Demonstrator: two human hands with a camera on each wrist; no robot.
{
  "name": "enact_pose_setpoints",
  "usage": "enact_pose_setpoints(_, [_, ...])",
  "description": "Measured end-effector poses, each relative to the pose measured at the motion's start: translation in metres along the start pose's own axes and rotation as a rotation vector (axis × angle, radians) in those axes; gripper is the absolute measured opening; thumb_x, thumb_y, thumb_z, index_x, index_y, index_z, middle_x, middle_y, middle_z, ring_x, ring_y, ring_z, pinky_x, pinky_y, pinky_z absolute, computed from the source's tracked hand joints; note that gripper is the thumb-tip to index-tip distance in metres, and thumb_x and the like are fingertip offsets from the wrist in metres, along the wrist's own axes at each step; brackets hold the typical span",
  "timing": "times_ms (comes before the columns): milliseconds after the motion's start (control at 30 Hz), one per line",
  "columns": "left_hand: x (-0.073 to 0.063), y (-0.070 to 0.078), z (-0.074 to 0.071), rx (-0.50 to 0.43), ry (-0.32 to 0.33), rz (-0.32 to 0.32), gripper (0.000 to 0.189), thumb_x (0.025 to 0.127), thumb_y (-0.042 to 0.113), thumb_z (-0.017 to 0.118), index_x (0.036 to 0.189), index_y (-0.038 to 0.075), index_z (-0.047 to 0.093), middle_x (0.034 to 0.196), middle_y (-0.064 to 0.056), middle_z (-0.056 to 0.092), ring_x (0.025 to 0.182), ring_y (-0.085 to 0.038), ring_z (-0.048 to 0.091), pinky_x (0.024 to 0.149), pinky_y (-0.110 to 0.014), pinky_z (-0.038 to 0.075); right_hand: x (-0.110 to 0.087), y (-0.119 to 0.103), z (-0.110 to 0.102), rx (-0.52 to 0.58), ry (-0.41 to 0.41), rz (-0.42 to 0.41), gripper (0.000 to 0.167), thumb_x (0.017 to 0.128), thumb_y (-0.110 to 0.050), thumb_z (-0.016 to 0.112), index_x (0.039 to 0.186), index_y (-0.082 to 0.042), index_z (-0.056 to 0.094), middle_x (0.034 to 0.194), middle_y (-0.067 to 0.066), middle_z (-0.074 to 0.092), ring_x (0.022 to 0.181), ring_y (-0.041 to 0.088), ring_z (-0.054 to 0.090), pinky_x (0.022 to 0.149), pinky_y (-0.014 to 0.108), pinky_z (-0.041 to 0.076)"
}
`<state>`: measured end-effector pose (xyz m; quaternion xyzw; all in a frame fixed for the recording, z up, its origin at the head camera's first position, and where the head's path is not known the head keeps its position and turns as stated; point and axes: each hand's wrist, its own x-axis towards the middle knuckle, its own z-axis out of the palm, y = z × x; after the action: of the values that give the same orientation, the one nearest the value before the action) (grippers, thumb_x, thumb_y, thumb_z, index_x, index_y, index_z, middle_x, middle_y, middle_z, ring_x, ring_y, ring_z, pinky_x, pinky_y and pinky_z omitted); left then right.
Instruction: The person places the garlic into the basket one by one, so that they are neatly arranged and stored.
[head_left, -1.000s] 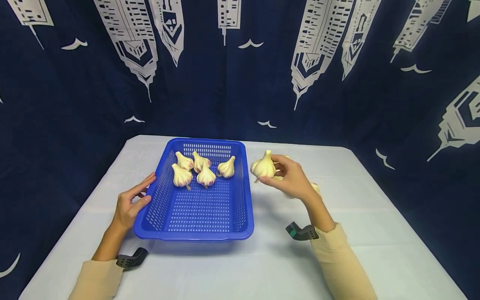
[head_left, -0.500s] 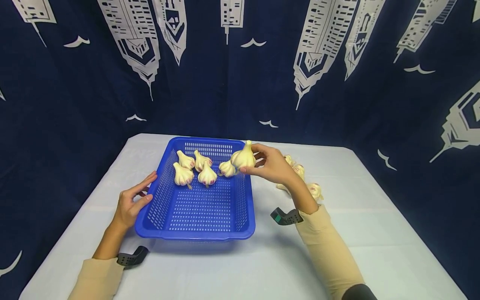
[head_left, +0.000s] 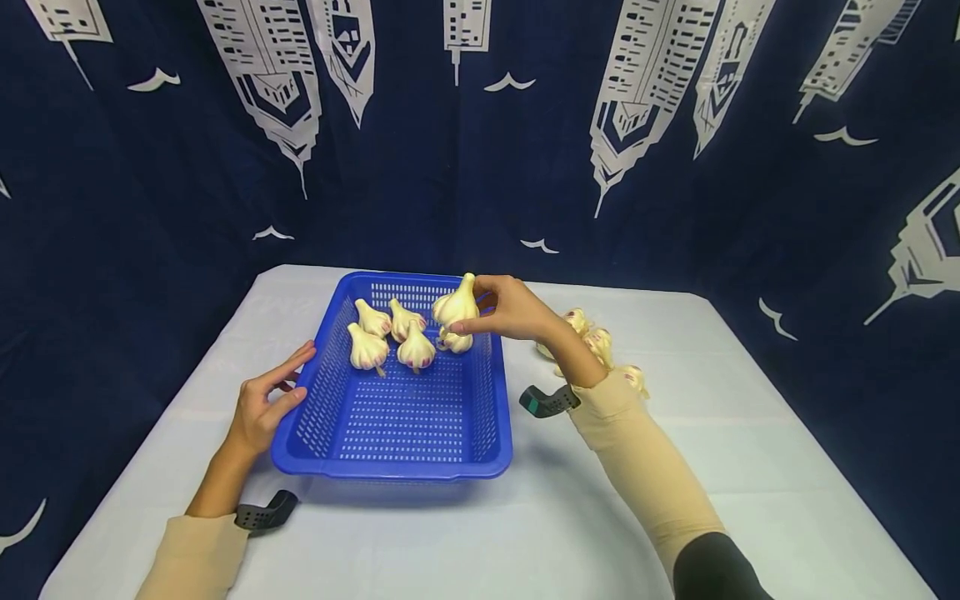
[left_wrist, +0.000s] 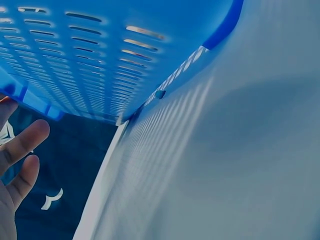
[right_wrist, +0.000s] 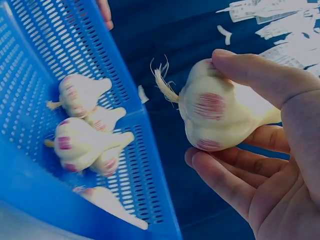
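In the head view, my right hand pinches a garlic bulb, stalk up, over the back right part of a blue plastic basket. The right wrist view shows this bulb's pink-streaked skin and stringy roots, with thumb and fingertips on either side of it. Several other garlic bulbs lie inside the basket toward its back; the held one partly covers one of them. My left hand rests against the basket's left rim with fingers extended. In the left wrist view, its fingers show beside the slotted basket wall.
More garlic bulbs lie in a loose group on the white-covered table, right of the basket and partly behind my right forearm. A dark blue curtain with white building prints hangs behind the table.
My right hand has carried the garlic bulb leftward from beside the basket, across its right rim to above the inside. The left hand has stayed at the left rim.
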<state>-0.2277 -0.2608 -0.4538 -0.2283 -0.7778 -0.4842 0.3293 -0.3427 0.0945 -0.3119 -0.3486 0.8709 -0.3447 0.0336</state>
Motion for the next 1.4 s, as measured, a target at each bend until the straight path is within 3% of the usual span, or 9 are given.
enact_pose_setpoints(167, [0.0,0.001,0.0,0.006,-0.004,-0.005,0.049,0.078,-0.004,0.057,0.126,-0.006,0.064,0.134,-0.018,0.058,0.085,-0.001,0.06,0.067,-0.019,0.043,0.014,0.008,0.008,-0.038,-0.116,0.016,0.053,0.077,-0.035,0.084,0.116,-0.005,0.065,0.108,0.005,0.068,0.096,0.022,0.067,0.082,0.031,0.054])
enact_pose_setpoints(300, [0.0,0.001,-0.001,0.011,-0.004,-0.007,0.048,0.078,-0.003,0.057,0.126,-0.006,0.064,0.135,-0.017,0.058,0.085,-0.001,0.06,0.067,-0.02,0.044,0.022,0.016,0.014,-0.087,-0.194,0.039,0.043,0.076,-0.034,0.085,0.105,-0.007,0.067,0.097,0.002,0.069,0.086,0.021,0.067,0.073,0.03,0.054])
enact_pose_setpoints(467, [0.001,0.0,-0.001,0.016,-0.006,-0.007,0.048,0.078,-0.004,0.058,0.125,-0.007,0.064,0.135,-0.018,0.058,0.085,-0.002,0.06,0.067,-0.02,0.043,0.03,0.023,0.022,-0.186,-0.259,0.024,0.039,0.074,-0.034,0.086,0.097,-0.007,0.068,0.087,0.0,0.071,0.078,0.015,0.065,0.07,0.028,0.052])
enact_pose_setpoints(733, [0.001,0.0,-0.001,0.024,-0.014,-0.009,0.049,0.078,-0.003,0.058,0.126,-0.006,0.064,0.134,-0.02,0.058,0.084,-0.003,0.06,0.067,-0.02,0.043,0.04,0.019,0.025,-0.307,-0.281,0.031,0.041,0.071,-0.034,0.089,0.092,-0.006,0.068,0.08,0.001,0.069,0.071,0.014,0.058,0.066,0.027,0.049])
enact_pose_setpoints(1033, [0.001,0.0,-0.002,0.022,-0.015,-0.005,0.048,0.078,-0.003,0.059,0.126,-0.006,0.064,0.134,-0.019,0.058,0.084,-0.004,0.06,0.067,-0.02,0.044,0.046,0.021,0.027,-0.351,-0.373,0.084,0.045,0.067,-0.029,0.092,0.099,-0.007,0.069,0.089,0.0,0.07,0.081,0.015,0.062,0.075,0.028,0.052])
enact_pose_setpoints(1167, [0.0,0.001,-0.003,0.028,-0.012,-0.01,0.048,0.078,-0.003,0.059,0.125,-0.007,0.064,0.133,-0.02,0.058,0.084,-0.003,0.06,0.067,-0.02,0.043,0.048,0.022,0.031,-0.394,-0.369,0.094,0.044,0.068,-0.033,0.091,0.095,-0.007,0.067,0.082,0.001,0.066,0.075,0.015,0.057,0.067,0.027,0.049])
enact_pose_setpoints(1400, [0.0,-0.001,-0.003,0.02,-0.021,-0.004,0.048,0.078,-0.004,0.059,0.126,-0.007,0.063,0.134,-0.021,0.057,0.085,-0.005,0.061,0.067,-0.02,0.044,0.049,0.026,0.043,-0.456,-0.358,0.075,0.048,0.069,-0.034,0.09,0.101,-0.005,0.068,0.084,0.001,0.066,0.075,0.014,0.056,0.067,0.025,0.048])
